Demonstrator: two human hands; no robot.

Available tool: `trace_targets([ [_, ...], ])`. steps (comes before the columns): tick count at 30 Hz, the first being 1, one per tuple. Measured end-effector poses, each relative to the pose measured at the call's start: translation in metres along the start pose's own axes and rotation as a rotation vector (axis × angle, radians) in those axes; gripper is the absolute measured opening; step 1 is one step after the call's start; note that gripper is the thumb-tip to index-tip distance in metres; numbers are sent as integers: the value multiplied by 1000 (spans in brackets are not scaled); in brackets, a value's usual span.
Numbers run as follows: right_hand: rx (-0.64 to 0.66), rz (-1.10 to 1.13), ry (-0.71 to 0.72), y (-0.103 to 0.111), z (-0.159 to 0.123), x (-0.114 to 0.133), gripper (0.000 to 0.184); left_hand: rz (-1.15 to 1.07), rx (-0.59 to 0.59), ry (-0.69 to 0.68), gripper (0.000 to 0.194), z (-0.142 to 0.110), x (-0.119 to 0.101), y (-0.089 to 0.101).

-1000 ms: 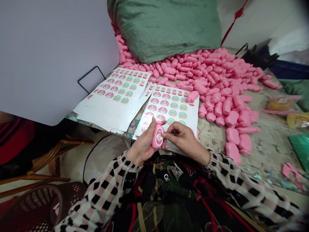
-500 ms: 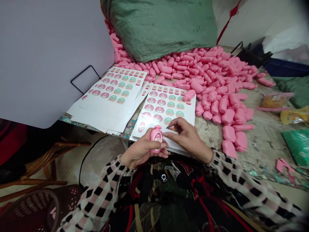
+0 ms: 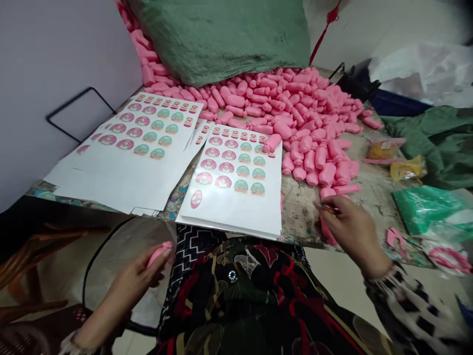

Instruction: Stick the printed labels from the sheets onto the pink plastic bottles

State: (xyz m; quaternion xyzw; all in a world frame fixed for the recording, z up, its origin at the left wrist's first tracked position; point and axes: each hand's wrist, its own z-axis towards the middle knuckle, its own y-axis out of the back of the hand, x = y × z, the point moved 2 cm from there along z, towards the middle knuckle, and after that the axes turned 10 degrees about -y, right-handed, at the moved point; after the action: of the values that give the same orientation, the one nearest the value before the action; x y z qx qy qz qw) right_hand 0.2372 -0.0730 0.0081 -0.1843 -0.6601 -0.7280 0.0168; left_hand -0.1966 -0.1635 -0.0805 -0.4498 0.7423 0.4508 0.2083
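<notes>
My left hand [image 3: 142, 271] is low at the left, closed round a small pink bottle [image 3: 158, 252], over a clear plastic bag [image 3: 121, 266] with a dark rim below the table edge. The bottle's label side is hidden. On the right, my right hand [image 3: 351, 229] hovers at the near end of the pile of pink bottles [image 3: 281, 111], by a pink bottle [image 3: 327, 231] partly behind the fingers. A small pointed tool, apparently tweezers [image 3: 330, 209], sits in its grip. Between the hands lies a sticker sheet [image 3: 236, 212] with pink and green labels.
More sticker sheets [image 3: 121, 182] overlap on the left of the table. A large green sack [image 3: 229, 39] rests behind the bottles. On the right are a green packet [image 3: 424, 209], a yellow bag [image 3: 408, 168] and a pink cutter-like tool [image 3: 396, 241]. A black wire handle [image 3: 81, 116] juts out at left.
My hands have parted. The left has carried the labelled pink bottle down and left, off the sheet to above the clear bag. The right has moved right to the bottles; the view has shifted.
</notes>
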Motion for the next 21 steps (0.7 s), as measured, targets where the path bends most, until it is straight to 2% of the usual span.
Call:
trace_targets([
  [2, 37, -238, -132, 9, -10, -26, 30, 275, -71, -19, 64, 4, 22, 4],
  [5, 175, -323, -295, 6, -24, -45, 41, 430, -52, -84, 65, 10, 23, 1],
  [7, 210, -227, -381, -2, -29, -48, 47, 401, 23, -140, 56, 13, 8, -4],
  [9, 184, -104, -436, -10, -29, -48, 51, 353, 89, -186, 50, 15, -12, -9],
  [13, 188, 244, -476, -17, -24, -39, 54, 164, 194, -273, 45, 9, -51, -14],
  [15, 235, 446, -420, -17, -22, -23, 50, 13, 255, -308, 41, 4, -70, -17],
  [17, 315, 568, -275, -16, -22, 3, 45, -183, 315, -313, 40, 0, -89, -23],
  [19, 460, 601, -44, -14, -24, 40, 38, -453, 378, -295, 43, 0, -107, -34],
  [21, 627, 576, 271, -11, -29, 83, 32, -747, 490, -253, 49, 3, -121, -48],
])
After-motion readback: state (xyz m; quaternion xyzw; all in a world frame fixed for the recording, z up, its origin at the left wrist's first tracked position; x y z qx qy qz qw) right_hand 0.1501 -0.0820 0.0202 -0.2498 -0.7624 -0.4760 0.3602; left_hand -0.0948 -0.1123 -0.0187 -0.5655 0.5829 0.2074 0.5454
